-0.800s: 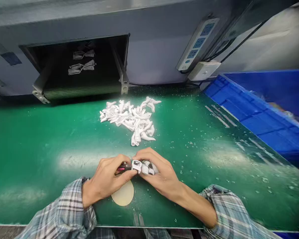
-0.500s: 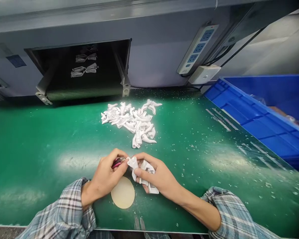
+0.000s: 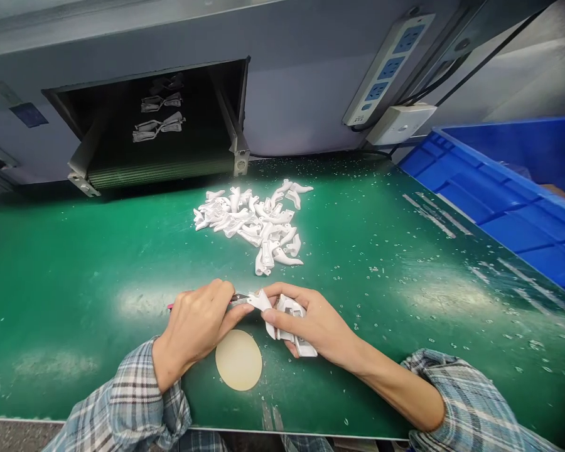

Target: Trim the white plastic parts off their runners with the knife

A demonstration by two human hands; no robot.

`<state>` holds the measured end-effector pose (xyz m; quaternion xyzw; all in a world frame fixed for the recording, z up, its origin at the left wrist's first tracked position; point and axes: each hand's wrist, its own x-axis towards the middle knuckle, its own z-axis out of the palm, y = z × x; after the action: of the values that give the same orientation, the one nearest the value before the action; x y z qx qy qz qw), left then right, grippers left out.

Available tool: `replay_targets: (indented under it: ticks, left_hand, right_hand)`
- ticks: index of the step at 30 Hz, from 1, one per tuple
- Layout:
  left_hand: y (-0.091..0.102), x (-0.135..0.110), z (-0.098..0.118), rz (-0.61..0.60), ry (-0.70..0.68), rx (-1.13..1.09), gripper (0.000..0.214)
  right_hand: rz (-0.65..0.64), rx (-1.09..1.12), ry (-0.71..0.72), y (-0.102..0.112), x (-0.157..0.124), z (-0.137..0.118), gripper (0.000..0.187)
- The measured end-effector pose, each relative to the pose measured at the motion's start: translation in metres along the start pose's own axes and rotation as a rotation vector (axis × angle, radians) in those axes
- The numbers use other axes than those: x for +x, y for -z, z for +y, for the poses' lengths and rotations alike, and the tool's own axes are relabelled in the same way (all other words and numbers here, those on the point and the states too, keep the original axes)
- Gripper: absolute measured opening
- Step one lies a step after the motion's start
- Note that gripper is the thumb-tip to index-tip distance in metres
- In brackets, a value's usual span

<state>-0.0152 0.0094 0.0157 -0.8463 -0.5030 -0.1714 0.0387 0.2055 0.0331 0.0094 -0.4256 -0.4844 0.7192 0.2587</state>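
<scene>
My left hand (image 3: 198, 323) is closed round small nippers (image 3: 238, 297) with a pink-red handle; most of the tool is hidden by the fingers. Its metal tip meets the end of a white plastic part (image 3: 260, 302). That part is pinched in my right hand (image 3: 313, 317), between thumb and fingers. More white plastic pieces (image 3: 297, 329) are gathered in the same palm, partly covered by the thumb. Under the hands, a round cream disc (image 3: 238, 361) lies flat on the green table. Beyond them lies a loose pile of similar white parts (image 3: 245, 216).
A conveyor belt (image 3: 160, 169) comes out of a grey machine opening at the back left, carrying several pale parts (image 3: 159, 127). A blue crate (image 3: 508, 201) stands at the right. Tiny white scraps dot the green tabletop (image 3: 381, 301). A power strip (image 3: 390, 69) is fixed to the machine wall.
My left hand has turned knuckles-up, and the nippers' tip now shows against the white part's end. The view has shifted slightly. My right hand keeps its hold on the white parts.
</scene>
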Motion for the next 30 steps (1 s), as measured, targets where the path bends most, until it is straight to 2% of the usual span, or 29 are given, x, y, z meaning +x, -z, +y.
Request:
replay_targets:
  ticks: [8, 18, 22, 26, 30]
  left_hand:
    - [0.0013, 0.0018, 0.0027, -0.031, -0.015, 0.064, 0.054]
    - [0.0002, -0.0018, 0.0028, -0.065, -0.004, 0.075, 0.05]
    - [-0.0016, -0.0035, 0.0008, -0.088, -0.007, -0.107, 0.048]
    - [-0.0039, -0.0046, 0.0017, -0.07, 0.054, -0.405, 0.039]
    - [-0.0034, -0.0032, 0.0042, -0.012, 0.085, -0.559, 0.037]
  right_hand:
    - [0.002, -0.057, -0.016, 0.0036, -0.0028, 0.0025, 0.04]
    - [0.026, -0.059, -0.036, 0.002, -0.0029, -0.001, 0.04]
    - [0.001, 0.005, -0.027, 0.0001, -0.0021, -0.0015, 0.042]
    - [-0.077, 0.224, -0.029, -0.0016, 0.0004, 0.002, 0.045]
    - [-0.066, 0.412, -0.03, -0.0008, 0.0021, 0.0053, 0.045]
